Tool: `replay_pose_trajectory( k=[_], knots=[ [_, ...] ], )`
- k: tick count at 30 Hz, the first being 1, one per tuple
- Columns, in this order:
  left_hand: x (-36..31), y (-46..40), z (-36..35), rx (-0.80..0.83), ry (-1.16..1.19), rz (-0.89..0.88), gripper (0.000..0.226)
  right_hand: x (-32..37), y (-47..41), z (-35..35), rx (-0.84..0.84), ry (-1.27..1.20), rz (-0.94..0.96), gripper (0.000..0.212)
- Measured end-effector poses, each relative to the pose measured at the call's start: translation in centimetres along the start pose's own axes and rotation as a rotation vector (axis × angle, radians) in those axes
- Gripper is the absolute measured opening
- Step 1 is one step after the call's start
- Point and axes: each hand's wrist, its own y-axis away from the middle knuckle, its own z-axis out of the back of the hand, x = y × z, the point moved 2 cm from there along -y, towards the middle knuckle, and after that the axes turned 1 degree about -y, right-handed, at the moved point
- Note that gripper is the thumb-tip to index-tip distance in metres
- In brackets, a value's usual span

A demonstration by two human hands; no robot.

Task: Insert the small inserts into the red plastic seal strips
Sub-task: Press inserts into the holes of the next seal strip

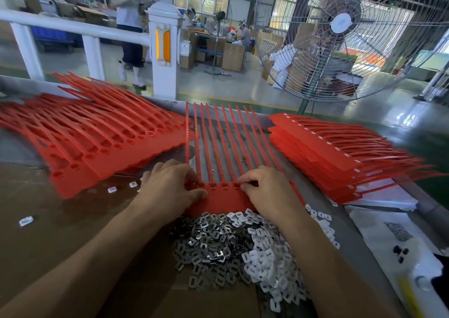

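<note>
- A worker's left hand (pixel 167 186) and right hand (pixel 264 191) bear down on a comb of red seal strips (pixel 218 147) lying flat on the worktop (pixel 60 232), its thin tails fanning away from the worker and its row of sockets (pixel 212 185) between the two hands.
- The left hand lies with thumb laid along the comb's flat base and fingers curled over its left end, gripping it steady; the right hand has forefinger and thumb drawn together at a socket, apparently pinching a small insert, though the piece itself is hidden by the fingertips.
- Just short of the comb, on the worker's side, sits the loose heap of inserts (pixel 238 247), dark metal ones toward the left and white plastic ones toward the right, touching the comb's near edge.
- No bin or tray holds them: the heap rests on bare cardboard, and strays (pixel 26 220) lie left of the comb.
- Likely risks: an insert pressed in tilted could jam or sit proud of its socket; a wrist dragged across the heap could scatter more pieces; the two kinds, lying mixed at their border, could be mistaken for one another.
- Left of the comb lies a stack of combs with open sockets (pixel 97 143); right of it, a stack showing white in its sockets (pixel 340 152), seemingly finished.
</note>
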Motion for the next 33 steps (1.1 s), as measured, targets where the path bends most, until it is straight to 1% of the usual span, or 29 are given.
replay_pose_trajectory(
  k=[6, 8, 11, 14, 17, 20, 23, 26, 33],
  knots=[
    [0.1, -0.1, 0.0, 0.001, -0.005, 0.003, 0.035, 0.8, 0.7, 0.5, -0.016, -0.02, 0.032, 0.017],
    [0.1, -0.1, 0.0, -0.002, -0.008, 0.003, 0.035, 1.5, 1.2, 0.6, 0.059, -0.055, 0.087, 0.013],
    [0.1, -0.1, 0.0, -0.012, -0.019, -0.007, 0.031, 3.0, 2.2, 0.4, 0.254, -0.147, 0.16, 0.008],
    [0.2, -0.1, -0.1, -0.017, -0.032, -0.01, 0.031, 4.3, 2.9, -0.1, 0.375, -0.115, 0.242, 0.014],
    [0.2, -0.2, -0.2, -0.021, -0.039, -0.009, 0.031, 5.1, 3.1, -0.5, 0.434, -0.059, 0.299, 0.02],
    [0.2, -0.2, -0.3, -0.018, -0.039, -0.007, 0.033, 5.5, 3.3, -0.8, 0.443, -0.005, 0.341, 0.018],
    [0.1, -0.2, -0.2, -0.018, -0.043, -0.008, 0.032, 5.5, 3.3, -0.8, 0.443, -0.014, 0.348, 0.009],
    [0.1, -0.2, -0.2, -0.017, -0.041, -0.006, 0.033, 5.4, 3.3, -0.9, 0.434, -0.024, 0.344, 0.007],
    [-0.1, 0.0, 0.1, -0.015, -0.04, -0.005, 0.03, 5.2, 3.3, -0.7, 0.332, -0.091, 0.305, 0.004]
  ],
)
